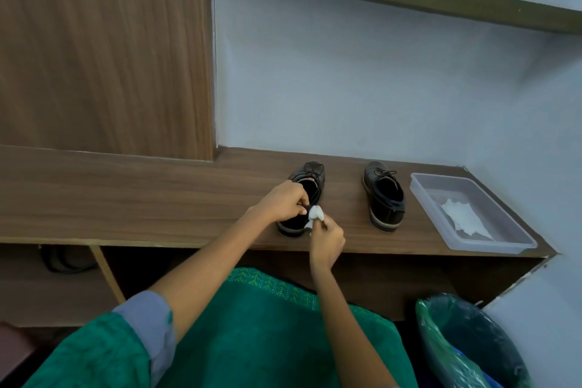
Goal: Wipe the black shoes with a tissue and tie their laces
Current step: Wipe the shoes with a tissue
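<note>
Two black lace-up shoes stand on the wooden shelf (157, 198), toes pointing to the wall. My left hand (285, 201) grips the heel collar of the left shoe (307, 179) from above. My right hand (327, 242) pinches a crumpled white tissue (315, 214) and presses it against that shoe's heel side. The right shoe (384, 195) stands alone about a hand's width to the right, its laces lying loose over the tongue. The left shoe's heel is partly hidden by my hands.
A clear plastic tray (516, 236) at the shelf's right end holds more white tissue (463, 220). A bin lined with a green bag (466, 343) stands on the floor at lower right. A wood panel and a white wall rise behind the shelf.
</note>
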The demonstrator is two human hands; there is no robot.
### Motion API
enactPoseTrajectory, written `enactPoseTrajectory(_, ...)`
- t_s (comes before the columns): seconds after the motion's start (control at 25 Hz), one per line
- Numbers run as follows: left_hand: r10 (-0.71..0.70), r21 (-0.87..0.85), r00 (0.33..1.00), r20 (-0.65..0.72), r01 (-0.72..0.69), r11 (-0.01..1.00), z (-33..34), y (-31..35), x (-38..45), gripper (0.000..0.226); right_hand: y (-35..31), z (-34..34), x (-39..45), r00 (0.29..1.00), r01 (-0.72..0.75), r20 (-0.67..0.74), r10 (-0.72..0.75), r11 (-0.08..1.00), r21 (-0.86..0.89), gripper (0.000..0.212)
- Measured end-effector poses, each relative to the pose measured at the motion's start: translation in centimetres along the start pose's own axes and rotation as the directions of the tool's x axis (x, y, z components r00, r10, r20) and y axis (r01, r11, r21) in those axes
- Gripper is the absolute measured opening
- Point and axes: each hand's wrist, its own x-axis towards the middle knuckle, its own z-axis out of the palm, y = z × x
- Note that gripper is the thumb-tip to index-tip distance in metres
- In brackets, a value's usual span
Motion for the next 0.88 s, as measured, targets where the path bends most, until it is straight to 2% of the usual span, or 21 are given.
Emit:
enactPoseTrajectory(0.04, 0.031, -0.009, 0.999, 0.040, -0.030, 0.999, -0.2, 0.0, 0.0, 0.021, 0.1, -0.1, 0.5, 0.999, -0.035, -0.008, 0.035, 0.999, -0.012, 0.023)
enactPoseTrajectory(0.08, 0.066, -0.019, 0.996, 0.059, -0.065, 0.998, -0.6, -0.4, -0.1, 0.021, 0.1, -0.1, 0.5, 1.000, 0.015, -0.014, -0.016, 0.999, -0.036, 0.025)
enactPoseTrajectory(0.12, 0.089, -0.036, 0.994, 0.056, -0.087, 0.996, -1.1, -1.2, -0.2, 0.021, 0.1, -0.1, 0.2, 0.990, 0.144, 0.002, -0.144, 0.988, -0.064, 0.026)
enactPoseTrajectory(0.2, 0.085, -0.079, 0.996, 0.031, -0.082, 0.993, -1.8, -3.4, -0.5, 0.020, 0.5, 0.2, -1.2, 0.885, 0.465, 0.093, -0.455, 0.874, -0.145, 0.029)
enactPoseTrajectory(0.24, 0.073, -0.094, 0.997, 0.021, -0.071, 0.993, -2.0, -4.5, -0.6, 0.020, 0.7, 0.5, -1.8, 0.827, 0.563, 0.134, -0.546, 0.805, -0.189, 0.032)
enactPoseTrajectory(0.28, 0.061, -0.100, 0.998, 0.013, -0.060, 0.993, -1.9, -5.3, -0.7, 0.020, 0.7, 0.7, -1.9, 0.797, 0.603, 0.149, -0.585, 0.768, -0.215, 0.034)
enactPoseTrajectory(0.36, 0.057, -0.113, 0.998, -0.013, -0.058, 0.992, -1.7, -6.1, -0.7, 0.019, 0.7, 1.1, -1.0, 0.810, 0.586, 0.133, -0.571, 0.780, -0.220, 0.036)
enactPoseTrajectory(0.44, 0.055, -0.139, 0.998, -0.037, -0.060, 0.988, -1.5, -6.5, -0.5, 0.019, 1.1, 0.8, 0.2, 0.858, 0.513, 0.113, -0.501, 0.828, -0.226, 0.034)
enactPoseTrajectory(0.52, 0.081, -0.124, 0.996, -0.039, -0.085, 0.989, -1.4, -6.5, -0.2, 0.019, 2.0, -0.2, 2.6, 0.958, 0.283, 0.027, -0.286, 0.926, -0.250, 0.028)
enactPoseTrajectory(0.56, 0.106, -0.098, 0.994, -0.035, -0.109, 0.989, -1.4, -6.5, -0.1, 0.019, 2.2, -0.8, 3.9, 0.988, 0.142, -0.028, -0.155, 0.952, -0.271, 0.027)
enactPoseTrajectory(0.6, 0.131, -0.068, 0.991, -0.034, -0.133, 0.989, -1.4, -6.7, -0.1, 0.019, 2.2, -1.3, 5.0, 0.994, 0.068, -0.060, -0.088, 0.959, -0.275, 0.029)
enactPoseTrajectory(0.64, 0.152, -0.039, 0.987, -0.042, -0.154, 0.987, -1.4, -6.8, -0.1, 0.020, 1.9, -1.4, 5.7, 0.992, 0.095, -0.060, -0.114, 0.962, -0.257, 0.031)
enactPoseTrajectory(0.76, 0.175, -0.006, 0.978, -0.117, -0.177, 0.984, -1.0, -7.6, -0.5, 0.020, 0.0, -0.4, 5.7, 0.924, 0.381, 0.069, -0.376, 0.890, -0.250, 0.036)
enactPoseTrajectory(0.88, 0.183, 0.036, 0.969, -0.164, -0.179, 0.983, -1.0, -8.3, -0.7, 0.022, -0.6, 0.5, 6.6, 0.866, 0.499, 0.273, -0.419, 0.760, -0.416, 0.047)
